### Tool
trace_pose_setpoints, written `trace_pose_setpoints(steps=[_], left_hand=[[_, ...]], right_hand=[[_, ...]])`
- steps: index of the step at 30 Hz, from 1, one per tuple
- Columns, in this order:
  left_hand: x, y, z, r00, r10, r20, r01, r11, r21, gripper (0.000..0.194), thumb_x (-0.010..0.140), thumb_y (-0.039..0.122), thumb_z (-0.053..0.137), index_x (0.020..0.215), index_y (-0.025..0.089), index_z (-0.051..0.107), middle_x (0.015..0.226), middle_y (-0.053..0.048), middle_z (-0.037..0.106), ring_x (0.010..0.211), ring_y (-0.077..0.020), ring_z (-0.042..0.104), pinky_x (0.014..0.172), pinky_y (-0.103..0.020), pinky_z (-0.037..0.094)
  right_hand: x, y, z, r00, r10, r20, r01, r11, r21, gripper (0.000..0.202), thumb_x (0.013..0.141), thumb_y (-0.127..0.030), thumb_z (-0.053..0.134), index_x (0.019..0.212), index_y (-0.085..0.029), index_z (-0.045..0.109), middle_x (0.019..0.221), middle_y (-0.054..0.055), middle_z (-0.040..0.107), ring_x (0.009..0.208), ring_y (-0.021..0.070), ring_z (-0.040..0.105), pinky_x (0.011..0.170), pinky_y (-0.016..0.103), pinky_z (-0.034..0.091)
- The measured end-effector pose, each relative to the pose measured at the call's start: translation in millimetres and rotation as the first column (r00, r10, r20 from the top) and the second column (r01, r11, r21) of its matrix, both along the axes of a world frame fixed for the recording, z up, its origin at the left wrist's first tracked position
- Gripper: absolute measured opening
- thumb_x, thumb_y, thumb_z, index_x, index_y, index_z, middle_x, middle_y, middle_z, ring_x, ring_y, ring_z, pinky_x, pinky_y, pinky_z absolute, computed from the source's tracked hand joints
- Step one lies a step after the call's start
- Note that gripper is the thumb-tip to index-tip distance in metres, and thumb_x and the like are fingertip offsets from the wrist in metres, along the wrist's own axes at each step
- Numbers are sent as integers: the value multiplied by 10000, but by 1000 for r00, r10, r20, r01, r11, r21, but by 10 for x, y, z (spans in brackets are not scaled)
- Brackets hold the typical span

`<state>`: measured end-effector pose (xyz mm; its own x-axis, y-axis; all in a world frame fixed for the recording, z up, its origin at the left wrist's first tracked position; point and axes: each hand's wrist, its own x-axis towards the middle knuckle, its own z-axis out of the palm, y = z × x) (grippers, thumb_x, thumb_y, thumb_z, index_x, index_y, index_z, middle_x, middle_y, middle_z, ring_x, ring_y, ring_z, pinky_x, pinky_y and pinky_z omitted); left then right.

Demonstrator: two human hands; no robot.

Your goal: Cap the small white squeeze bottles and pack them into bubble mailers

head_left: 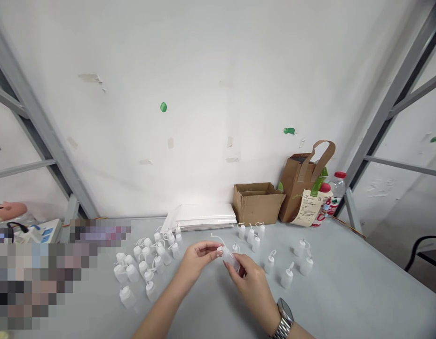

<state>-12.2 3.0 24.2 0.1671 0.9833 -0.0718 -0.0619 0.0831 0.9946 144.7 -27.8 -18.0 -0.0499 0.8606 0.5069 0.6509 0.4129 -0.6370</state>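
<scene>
Between my two hands, above the grey table, is a small translucent white squeeze bottle, tilted with its top to the upper left. A thin tailed cap strap sticks up from its top. My right hand wraps its fingers round the bottle's body. At the top end, the fingertips of my left hand pinch the cap. Many similar bottles stand grouped to the left of my left hand. More loose bottles stand spread out to the right and behind my right hand.
A stack of white boards or boxes lies against the wall beside an open cardboard box. Right of it stand a brown paper bag with a receipt and a red-capped bottle. A power strip sits far left.
</scene>
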Motion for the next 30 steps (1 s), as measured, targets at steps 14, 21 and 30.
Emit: trace_pose_setpoints(steps=[14, 21, 30], left_hand=[[111, -63, -164, 919, 106, 379, -40, 983, -178, 285, 555, 292, 775, 788, 141, 709, 904, -99, 708, 893, -199, 609, 886, -312, 413], [160, -99, -186, 912, 76, 403, -6, 985, -171, 302, 618, 338, 731, 850, 148, 700, 943, -101, 698, 924, -210, 608, 882, -321, 427], [171, -105, -211, 911, 83, 403, -12, 984, -176, 270, 576, 323, 761, 755, 134, 690, 838, -95, 717, 902, -211, 621, 906, -335, 418]], right_hand=[[-43, -49, -74, 990, -21, 139, -8, 978, 208, 272, 886, -338, 398, 881, -163, 607, 610, 19, 576, 499, 123, 522, 485, 216, 405], [-54, -49, -54, 993, -29, 114, 9, 986, 169, 259, 879, -341, 418, 854, -160, 601, 606, 27, 603, 502, 125, 541, 484, 209, 403], [-88, -69, -101, 985, -40, 169, 13, 987, 160, 271, 888, -319, 400, 863, -145, 606, 592, 41, 612, 490, 131, 539, 488, 223, 394]])
